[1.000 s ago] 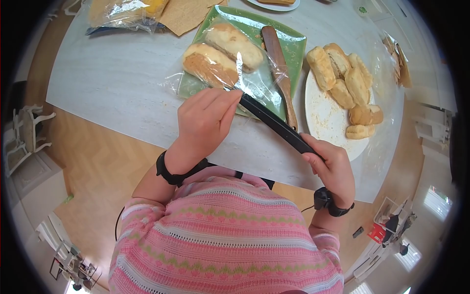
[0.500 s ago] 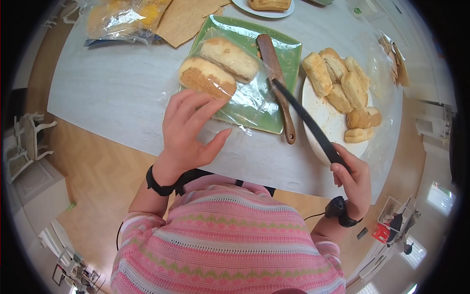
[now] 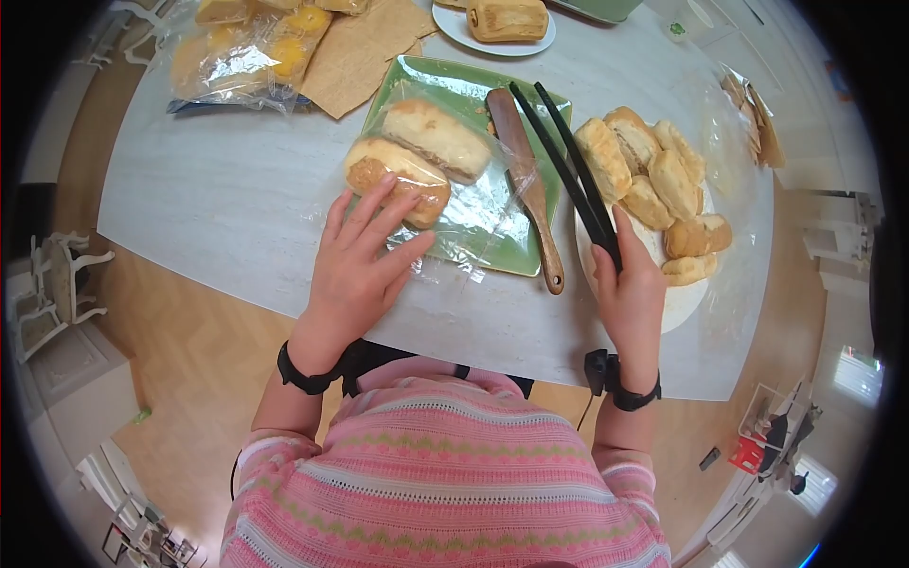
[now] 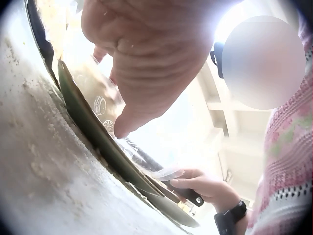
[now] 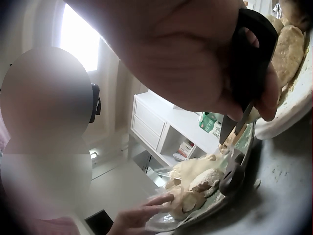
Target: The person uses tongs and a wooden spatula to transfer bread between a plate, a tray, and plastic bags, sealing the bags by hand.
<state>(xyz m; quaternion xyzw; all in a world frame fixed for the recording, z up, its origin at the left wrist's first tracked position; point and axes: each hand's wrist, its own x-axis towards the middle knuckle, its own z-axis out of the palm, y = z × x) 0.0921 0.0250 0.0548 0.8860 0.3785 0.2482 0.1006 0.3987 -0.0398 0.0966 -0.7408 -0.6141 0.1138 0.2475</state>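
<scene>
Two bread rolls (image 3: 437,140) lie side by side in a clear plastic bag (image 3: 473,222) on a square green plate (image 3: 454,80). My left hand (image 3: 352,270) rests on the bag over the nearer roll, with its fingers loosely spread. In my right hand (image 3: 632,289) I grip black tongs (image 3: 600,225), their two arms apart and pointing away from me. The tongs pass between the green plate and a white plate (image 3: 684,308) of bread pieces (image 3: 674,180). A wooden spatula (image 3: 530,189) lies across the green plate's right side, its handle over the near edge.
At the back left, bagged yellow-topped buns (image 3: 284,57) lie beside brown paper (image 3: 355,57). A small white plate (image 3: 492,43) holding bread (image 3: 508,19) stands at the back. Crumpled clear plastic (image 3: 734,199) lies along the table's right side.
My left hand let go of the tongs' end and came down onto the bagged roll. The tongs swung up and away from me in my right hand, and their arms have sprung apart.
</scene>
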